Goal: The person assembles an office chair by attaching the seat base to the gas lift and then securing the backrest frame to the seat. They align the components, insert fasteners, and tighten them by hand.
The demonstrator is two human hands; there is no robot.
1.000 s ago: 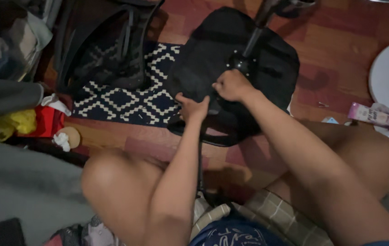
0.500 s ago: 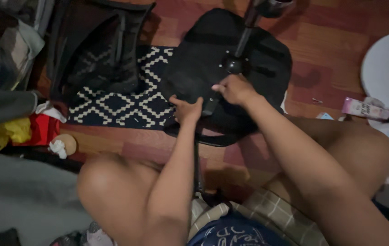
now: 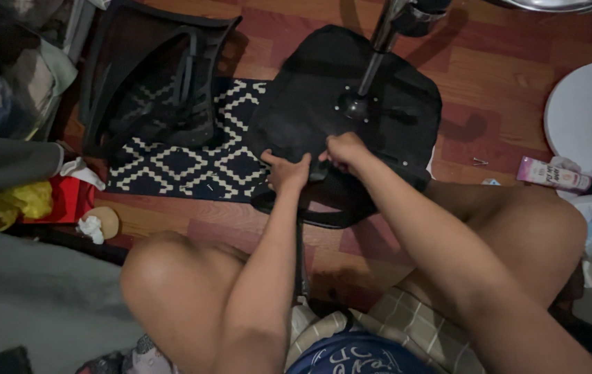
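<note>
An upside-down black chair seat [image 3: 310,104] lies on the wooden floor before my knees. A metal column [image 3: 377,59] rises from the plate at its middle. My left hand [image 3: 286,170] and my right hand [image 3: 343,151] meet at the seat's near edge. Both have their fingers closed on a black armrest part [image 3: 323,208] that curves below the seat. What the fingers pinch between them is hidden.
A black mesh chair back [image 3: 150,76] lies at the upper left on a dark blue and white patterned rug [image 3: 192,156]. A round white base [image 3: 587,118] and a pink tube [image 3: 552,174] sit at the right. Red and yellow clutter [image 3: 39,197] lies at the left.
My right hand has slid from near the column's plate down to the seat's near edge, close beside my left hand. The view has shifted slightly.
</note>
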